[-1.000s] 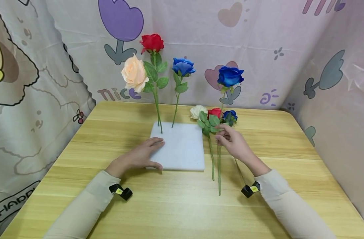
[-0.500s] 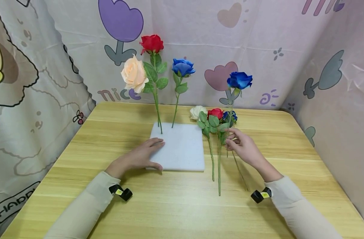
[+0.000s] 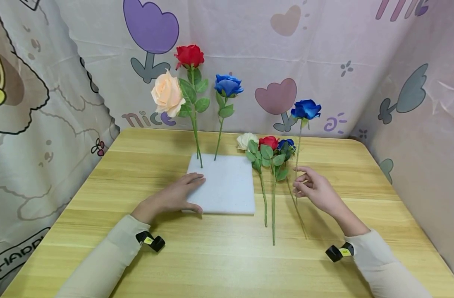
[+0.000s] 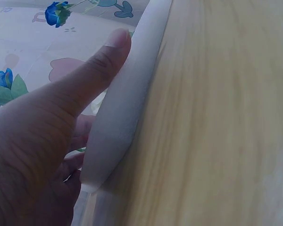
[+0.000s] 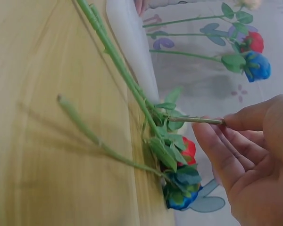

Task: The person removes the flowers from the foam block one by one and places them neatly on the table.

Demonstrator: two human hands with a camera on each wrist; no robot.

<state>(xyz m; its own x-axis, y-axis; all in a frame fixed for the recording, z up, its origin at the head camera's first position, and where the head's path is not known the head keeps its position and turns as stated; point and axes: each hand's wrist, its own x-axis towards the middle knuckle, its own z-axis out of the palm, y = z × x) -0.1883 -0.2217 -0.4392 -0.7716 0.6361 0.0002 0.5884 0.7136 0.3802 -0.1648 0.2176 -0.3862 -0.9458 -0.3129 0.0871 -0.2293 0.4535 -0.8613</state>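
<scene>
A board (image 3: 227,190) lies mid-frame on the worktop (image 3: 227,256), three upright roses (image 3: 189,56) in its upper half, three lying roses (image 3: 266,151) to its right.

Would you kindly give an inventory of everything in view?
Table: one, pale wood, foreground
Board: one, white, on the table
Upright roses: three, red, peach, blue, in the board's rear
Lying roses: three, white, red, blue, right of the board
Held rose: one, blue, in the right hand
Printed cloth: count unclear, pale, behind and beside the table
Wrist cameras: two, black, one each side
Sleeves: two, beige, lower left and right
Left hand: one, on the board's left edge
Right hand: one, pinching the held rose's stem
</scene>
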